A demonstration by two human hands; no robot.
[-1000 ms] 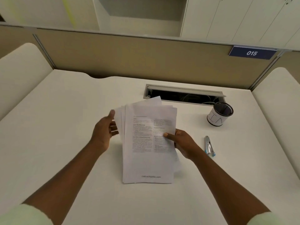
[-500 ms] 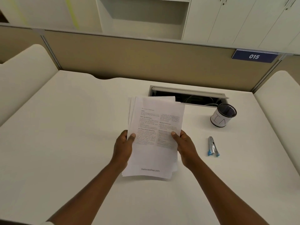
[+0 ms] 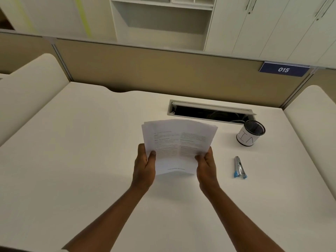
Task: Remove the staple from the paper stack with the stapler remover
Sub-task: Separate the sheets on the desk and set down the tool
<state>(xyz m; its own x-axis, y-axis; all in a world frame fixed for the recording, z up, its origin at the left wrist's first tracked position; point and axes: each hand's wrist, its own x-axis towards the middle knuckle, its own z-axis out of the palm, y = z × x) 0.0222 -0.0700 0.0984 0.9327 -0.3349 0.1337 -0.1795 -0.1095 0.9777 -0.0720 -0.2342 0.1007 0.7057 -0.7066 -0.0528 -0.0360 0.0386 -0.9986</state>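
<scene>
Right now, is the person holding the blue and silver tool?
No, both the left hand and right hand hold the paper stack; the tool lies on the desk.

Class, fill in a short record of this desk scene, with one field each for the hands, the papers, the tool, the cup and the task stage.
left hand: grips papers at their left edge
right hand: grips papers at their right edge
papers: bowed, sheets fanned at top; staple not visible
remover: lies on desk, right of right hand, untouched
cup: mesh, upright, beyond remover
stage: remover not yet picked up
</scene>
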